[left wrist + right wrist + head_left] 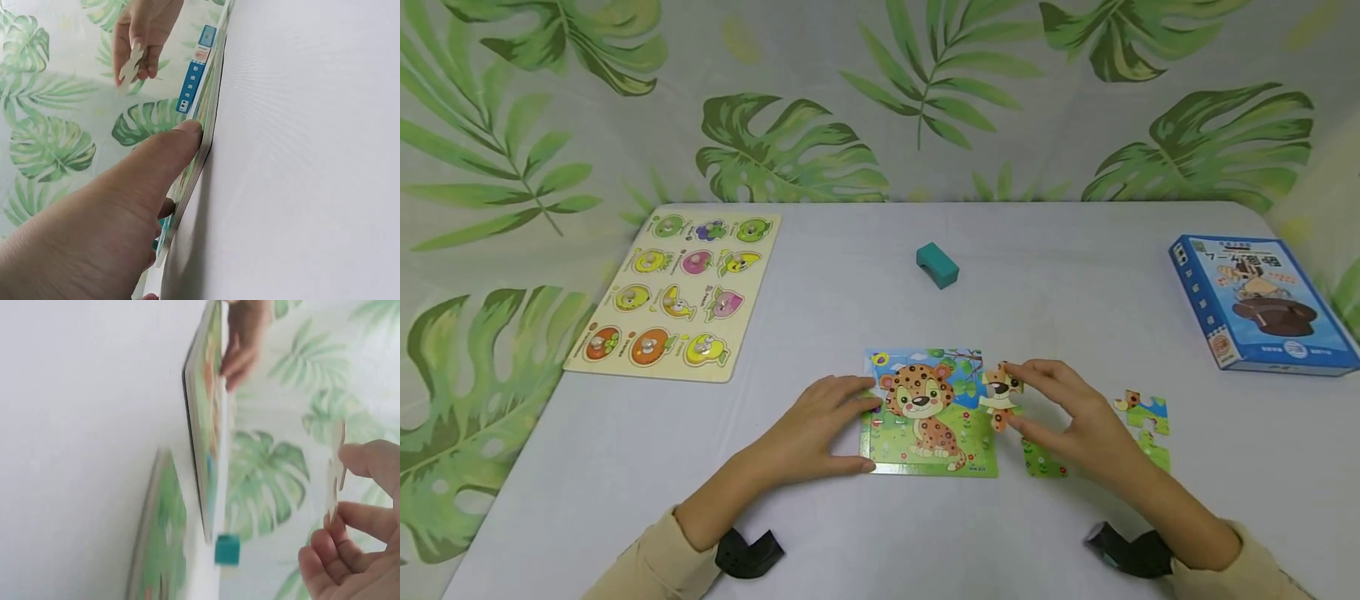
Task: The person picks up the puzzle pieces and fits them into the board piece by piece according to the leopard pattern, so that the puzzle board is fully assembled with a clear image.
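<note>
A leopard jigsaw puzzle board lies on the white table in the head view, its picture showing a spotted cub on grass. My left hand rests at its left edge, thumb low and fingers higher up. In the left wrist view the thumb lies on the rim of the board. My right hand pinches a jigsaw piece between thumb and fingers at the board's right edge. The right wrist view shows that piece edge-on, raised above the table. More jigsaw pieces lie partly hidden below the right hand.
Other loose jigsaw pieces lie right of the right hand. A teal block sits behind the board. A wooden fruit puzzle lies at the left, a blue box at the right. Leaf-patterned cloth hangs behind the table.
</note>
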The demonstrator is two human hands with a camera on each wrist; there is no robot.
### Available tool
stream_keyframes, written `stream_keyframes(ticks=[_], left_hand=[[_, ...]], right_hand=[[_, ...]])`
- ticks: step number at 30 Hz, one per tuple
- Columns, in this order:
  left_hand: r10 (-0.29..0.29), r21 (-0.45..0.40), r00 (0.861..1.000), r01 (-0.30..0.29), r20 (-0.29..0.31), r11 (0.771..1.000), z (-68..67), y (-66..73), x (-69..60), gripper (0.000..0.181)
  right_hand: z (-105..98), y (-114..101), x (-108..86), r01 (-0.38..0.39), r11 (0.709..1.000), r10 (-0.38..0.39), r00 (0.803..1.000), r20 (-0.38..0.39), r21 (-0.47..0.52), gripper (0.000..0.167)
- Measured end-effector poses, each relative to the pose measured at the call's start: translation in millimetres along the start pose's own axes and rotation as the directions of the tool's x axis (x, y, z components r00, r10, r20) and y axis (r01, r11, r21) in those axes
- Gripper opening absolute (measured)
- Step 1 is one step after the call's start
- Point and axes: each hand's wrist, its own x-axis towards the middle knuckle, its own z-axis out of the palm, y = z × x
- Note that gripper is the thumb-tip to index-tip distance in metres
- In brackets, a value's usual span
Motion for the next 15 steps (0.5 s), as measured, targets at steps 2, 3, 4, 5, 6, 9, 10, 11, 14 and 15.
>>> stream_keyframes(ticks=[2, 3, 4, 5, 6, 9, 10, 11, 14, 15], left_hand=[[0.014, 0.003, 1.000, -0.014, 0.004, 1.000, -0.2, 1.5, 1.1, 0.073], [0.019, 0.008, 1.000, -0.020, 0.009, 1.000, -0.3, 2.2, 1.5, 0.073], [0.021, 0.011, 1.000, -0.021, 0.013, 1.000, -0.5, 3.0, 1.6, 0.073], [0.021, 0.016, 1.000, -0.021, 0.017, 1.000, -0.6, 3.7, 1.7, 0.073], [0.019, 0.027, 1.000, -0.019, 0.022, 0.999, -0.5, 4.2, 1.7, 0.073], [0.016, 0.053, 1.000, -0.017, 0.022, 0.998, 0.0, 5.6, 2.3, 0.074], [0.016, 0.057, 1.000, -0.017, 0.019, 0.998, 0.3, 6.0, 2.8, 0.074], [0.016, 0.066, 1.000, -0.018, 0.018, 0.998, 0.9, 6.2, 3.3, 0.075], [0.022, 0.094, 1.000, -0.023, 0.013, 0.995, 2.8, 6.8, 5.1, 0.077], [0.026, 0.102, 1.000, -0.027, 0.012, 0.994, 3.6, 6.8, 5.5, 0.077]], right_hand=[[11, -3, 5.8, 0.025, 1.000, -0.026, 0.999, 0.023, 0.015, 0.060], [16, -3, 8.3, 0.033, 0.999, -0.034, 0.999, 0.038, 0.026, 0.058], [21, -4, 10.7, 0.038, 0.999, -0.039, 0.998, 0.053, 0.029, 0.057], [26, -4, 12.9, 0.036, 0.999, -0.039, 0.997, 0.070, 0.036, 0.055], [31, -3, 14.9, 0.034, 0.999, -0.037, 0.995, 0.088, 0.039, 0.054], [43, -2, 19.8, -0.007, 0.999, 0.002, 0.989, 0.151, 0.036, 0.052], [46, -2, 21.3, -0.020, 0.999, 0.014, 0.985, 0.171, 0.030, 0.051], [49, -1, 22.5, -0.030, 0.999, 0.025, 0.981, 0.191, 0.025, 0.051], [56, 0, 25.7, -0.044, 0.999, 0.040, 0.972, 0.230, 0.014, 0.051], [58, 0, 26.7, -0.039, 0.999, 0.036, 0.970, 0.240, 0.008, 0.051]])
